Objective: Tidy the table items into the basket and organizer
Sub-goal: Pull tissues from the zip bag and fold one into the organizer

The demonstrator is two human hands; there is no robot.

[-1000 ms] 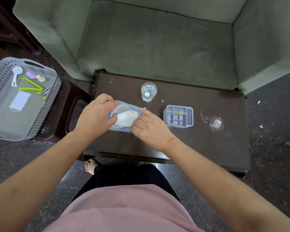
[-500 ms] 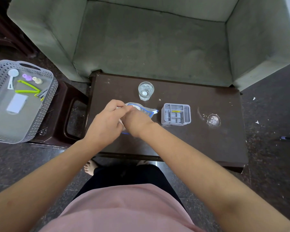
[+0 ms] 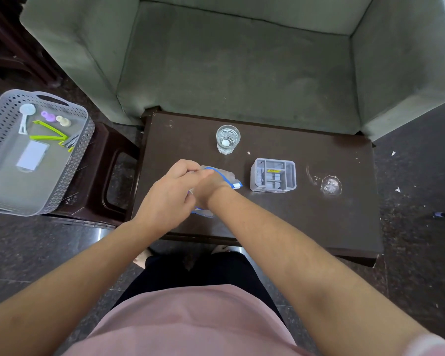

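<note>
Head view: we see the left hand (image 3: 168, 195) and right hand (image 3: 208, 189) together over the dark table (image 3: 280, 214), both pinching a clear blue-edged bag (image 3: 228, 176). Grey organizer (image 3: 273, 175) just right of it; basket (image 3: 16, 191) well apart at left.

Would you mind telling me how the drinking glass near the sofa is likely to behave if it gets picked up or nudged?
The glass looks clear and hard, so it is probably rigid, fragile and somewhat slippery. It stands upright on the table and seems to hold water with a small white thing at the bottom, so a careless push might spill it. It would likely feel heavy for its size.
</note>
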